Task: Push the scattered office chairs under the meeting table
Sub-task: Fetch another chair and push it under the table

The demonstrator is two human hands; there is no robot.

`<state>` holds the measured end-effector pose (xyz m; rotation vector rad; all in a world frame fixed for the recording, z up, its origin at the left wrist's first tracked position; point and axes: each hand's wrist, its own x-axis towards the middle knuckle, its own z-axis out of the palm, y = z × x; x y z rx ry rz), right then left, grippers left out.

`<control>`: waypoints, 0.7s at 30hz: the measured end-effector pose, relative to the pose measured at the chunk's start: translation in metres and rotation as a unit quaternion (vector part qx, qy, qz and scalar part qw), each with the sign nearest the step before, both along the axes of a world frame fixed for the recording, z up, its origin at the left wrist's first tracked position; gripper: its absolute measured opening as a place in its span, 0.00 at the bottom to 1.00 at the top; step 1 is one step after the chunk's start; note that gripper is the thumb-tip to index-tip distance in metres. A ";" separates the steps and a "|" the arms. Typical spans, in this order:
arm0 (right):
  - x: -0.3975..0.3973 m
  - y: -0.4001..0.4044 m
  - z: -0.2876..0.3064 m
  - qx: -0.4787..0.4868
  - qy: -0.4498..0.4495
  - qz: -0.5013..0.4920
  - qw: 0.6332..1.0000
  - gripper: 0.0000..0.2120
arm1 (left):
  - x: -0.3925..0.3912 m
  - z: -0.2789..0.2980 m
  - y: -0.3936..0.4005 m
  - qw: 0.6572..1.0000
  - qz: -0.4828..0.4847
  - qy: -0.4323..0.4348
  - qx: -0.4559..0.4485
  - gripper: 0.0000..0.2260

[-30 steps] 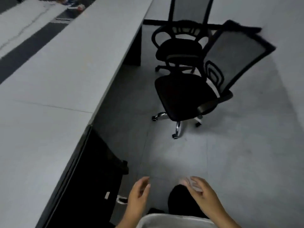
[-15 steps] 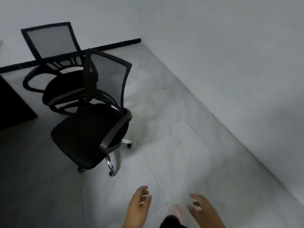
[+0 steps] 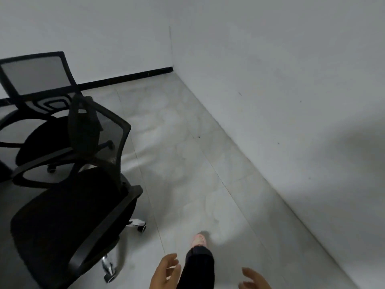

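While both hands hang empty, chairs show no labels.

Your left hand and right hand hang at six o'clock, fingers loose, holding nothing. Near chair, black mesh-backed, stands at eight o'clock on the pale tiled floor; far chair just behind it at ten o'clock. Pink shoe between your hands.
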<state>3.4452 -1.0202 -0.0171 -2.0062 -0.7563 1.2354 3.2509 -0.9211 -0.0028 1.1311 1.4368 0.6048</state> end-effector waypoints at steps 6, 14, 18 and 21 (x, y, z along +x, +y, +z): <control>0.069 0.164 0.027 0.098 -0.008 -0.062 0.993 0.19 | 0.091 0.016 0.158 0.997 -0.007 -0.057 0.042 0.15; 0.145 0.327 0.055 0.112 -0.058 0.015 0.992 0.26 | 0.145 0.039 0.310 0.995 0.021 -0.059 0.081 0.15; 0.155 0.395 0.038 0.049 -0.093 -0.017 0.994 0.16 | 0.157 0.026 0.354 0.992 0.112 -0.047 0.046 0.18; 0.173 0.466 0.020 0.036 -0.038 0.078 0.996 0.28 | 0.164 0.017 0.404 0.981 0.183 -0.028 0.053 0.19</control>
